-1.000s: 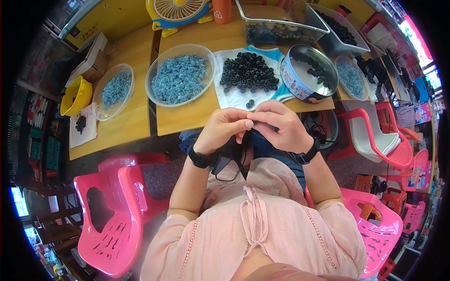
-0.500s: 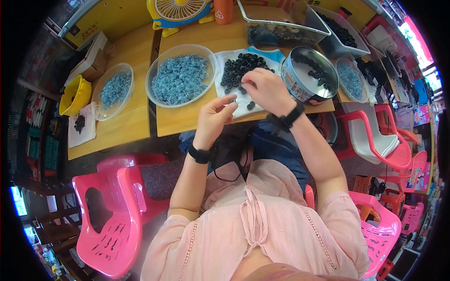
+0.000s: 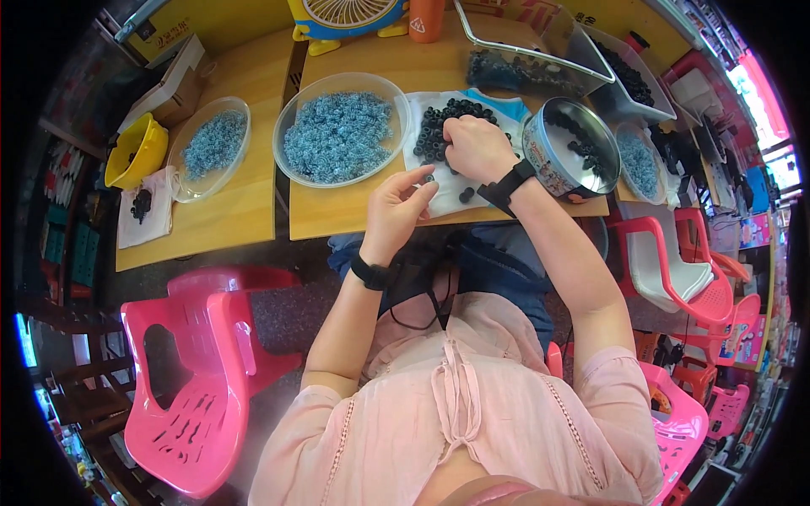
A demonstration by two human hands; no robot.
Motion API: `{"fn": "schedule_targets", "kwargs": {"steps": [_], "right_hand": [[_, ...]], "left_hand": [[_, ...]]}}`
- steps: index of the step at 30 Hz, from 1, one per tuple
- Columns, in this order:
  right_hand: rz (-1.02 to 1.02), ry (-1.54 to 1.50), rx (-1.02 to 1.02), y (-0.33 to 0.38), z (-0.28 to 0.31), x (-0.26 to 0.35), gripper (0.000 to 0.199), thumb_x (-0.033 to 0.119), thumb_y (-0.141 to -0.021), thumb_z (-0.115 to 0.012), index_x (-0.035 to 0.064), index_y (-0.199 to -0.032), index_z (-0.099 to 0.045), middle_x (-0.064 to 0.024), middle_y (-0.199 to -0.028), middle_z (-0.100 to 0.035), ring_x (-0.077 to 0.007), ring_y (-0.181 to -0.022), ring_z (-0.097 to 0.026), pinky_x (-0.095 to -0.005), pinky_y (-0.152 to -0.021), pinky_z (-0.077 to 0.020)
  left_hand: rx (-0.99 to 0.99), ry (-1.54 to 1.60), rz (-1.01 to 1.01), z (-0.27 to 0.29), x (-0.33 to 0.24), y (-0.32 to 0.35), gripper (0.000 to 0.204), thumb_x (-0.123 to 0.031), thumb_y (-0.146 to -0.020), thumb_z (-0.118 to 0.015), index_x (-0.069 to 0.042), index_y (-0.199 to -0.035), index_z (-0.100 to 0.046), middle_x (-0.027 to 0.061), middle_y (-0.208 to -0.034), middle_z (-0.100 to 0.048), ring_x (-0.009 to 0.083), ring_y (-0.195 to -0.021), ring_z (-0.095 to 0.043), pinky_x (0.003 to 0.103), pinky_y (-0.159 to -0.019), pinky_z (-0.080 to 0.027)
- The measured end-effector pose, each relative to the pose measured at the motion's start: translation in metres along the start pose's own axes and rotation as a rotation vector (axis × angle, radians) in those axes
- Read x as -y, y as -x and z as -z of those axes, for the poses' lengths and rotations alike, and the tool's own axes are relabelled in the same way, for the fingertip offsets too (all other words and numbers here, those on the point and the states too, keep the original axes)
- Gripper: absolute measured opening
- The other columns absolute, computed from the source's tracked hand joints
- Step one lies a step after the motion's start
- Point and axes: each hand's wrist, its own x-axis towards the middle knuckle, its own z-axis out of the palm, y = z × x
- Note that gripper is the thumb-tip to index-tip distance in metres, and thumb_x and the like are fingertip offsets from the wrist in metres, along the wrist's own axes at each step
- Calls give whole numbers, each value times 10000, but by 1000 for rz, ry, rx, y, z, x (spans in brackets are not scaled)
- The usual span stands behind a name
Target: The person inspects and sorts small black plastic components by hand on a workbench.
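My left hand (image 3: 398, 209) is just above the table's front edge, thumb and forefinger pinching a small part (image 3: 429, 178), too small to name. My right hand (image 3: 479, 150) reaches over a pile of small round black ring-like parts (image 3: 432, 133) on a white cloth (image 3: 419, 105). Its fingers are bent together at the pile; whatever they hold is hidden. One or two loose black parts (image 3: 467, 195) lie apart on the cloth near the edge. Left of the cloth sits a round clear tub (image 3: 283, 143) full of small translucent blue plastic pieces (image 3: 337, 135).
A round tin (image 3: 548, 160) with black parts stands right of the cloth. Behind are clear bins (image 3: 540, 72), an orange cup (image 3: 425, 21) and a fan (image 3: 346, 18). Further left are another tub (image 3: 240, 152) and a yellow container (image 3: 137, 152). Pink chairs (image 3: 190, 371) flank me.
My right hand has moved into the black pile, its fingers lower among the parts. The left hand stays nearly in place with its small part. The whole view has shifted slightly.
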Motion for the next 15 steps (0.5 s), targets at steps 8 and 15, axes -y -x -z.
{"fn": "schedule_targets", "kwargs": {"steps": [8,15], "right_hand": [[82,-63,-74,0,8,-9,155,116,-776,-570,7,-812,-675,-197,-858,-667,-353,-849,-651,-446,-798,-516],[32,-574,-33,39,14,5,169,156,-764,-630,33,-858,-698,-155,-792,-664,-300,-738,-665,-395,-689,-530]], "left_hand": [[-18,8,-41,-1,0,1,293,-115,-886,-687,-10,-1159,-666,10,-840,-598,68,-608,-572,210,-540,-458],[-7,-42,-55,0,2,1,296,-115,-886,-689,-2,-1158,-668,21,-876,-599,65,-619,-578,207,-540,-456]]}}
